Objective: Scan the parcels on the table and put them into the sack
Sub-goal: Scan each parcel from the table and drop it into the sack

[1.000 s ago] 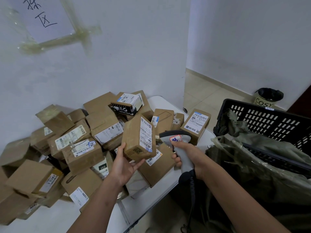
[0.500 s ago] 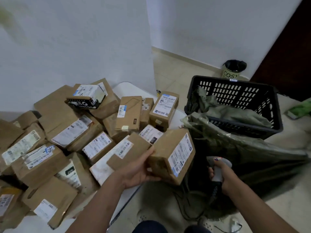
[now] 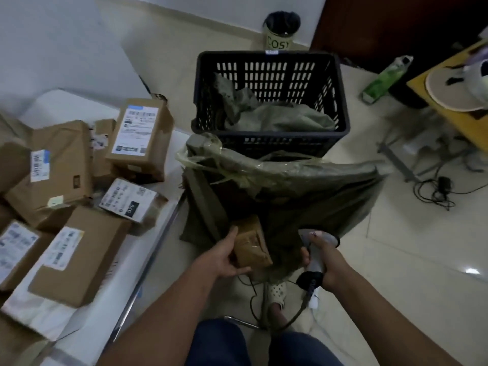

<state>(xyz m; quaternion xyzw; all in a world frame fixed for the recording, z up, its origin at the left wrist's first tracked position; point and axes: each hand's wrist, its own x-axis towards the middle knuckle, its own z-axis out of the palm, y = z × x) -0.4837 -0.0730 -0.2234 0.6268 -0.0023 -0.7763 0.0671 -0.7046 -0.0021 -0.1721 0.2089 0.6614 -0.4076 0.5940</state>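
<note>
A brown parcel (image 3: 250, 245) sits at the open mouth of the green sack (image 3: 303, 186), gripped by the left hand (image 3: 224, 257) from its near side. Just right of it, the right hand (image 3: 326, 262) grips the scanner (image 3: 315, 256). More parcels (image 3: 79, 254) lie on the worktop (image 3: 111, 302) to the left.

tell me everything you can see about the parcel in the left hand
The parcel is a small brown cardboard box wrapped in glossy clear tape, with creased, slightly crumpled faces. No label shows on the sides in view. The left hand grips it from its left side, thumb along the top edge and fingers curled under the bottom. It is tilted, held off the table at the open mouth of the olive green sack, against the sack's dark inside.
</note>
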